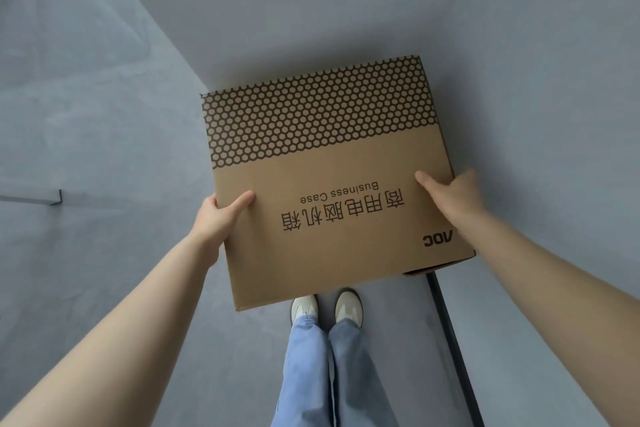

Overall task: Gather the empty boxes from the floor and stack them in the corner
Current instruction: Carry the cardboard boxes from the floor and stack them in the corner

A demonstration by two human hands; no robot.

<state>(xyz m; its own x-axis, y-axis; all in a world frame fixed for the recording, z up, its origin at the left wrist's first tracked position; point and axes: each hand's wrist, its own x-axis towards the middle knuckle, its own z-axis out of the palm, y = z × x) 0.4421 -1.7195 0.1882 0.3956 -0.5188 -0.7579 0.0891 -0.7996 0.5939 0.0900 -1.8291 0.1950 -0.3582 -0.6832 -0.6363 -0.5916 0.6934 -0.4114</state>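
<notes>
Soft, even daylight; faint streaks on the floor (86, 87) left of the box (329, 184). Sharp centre, wide-angle stretch at edges.

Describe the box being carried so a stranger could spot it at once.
Look where the grey wall meets the floor, just ahead of the white shoes. There the left hand and right hand grip a flat brown cardboard box, marked by its dark honeycomb band and "Business Case" print.

Brown cardboard box (332, 180), by right hand's (453, 196) fingers: "AOC"
Between both thumbs, upside down: "Business Case"
Below it: "商用电脑机箱"
</notes>
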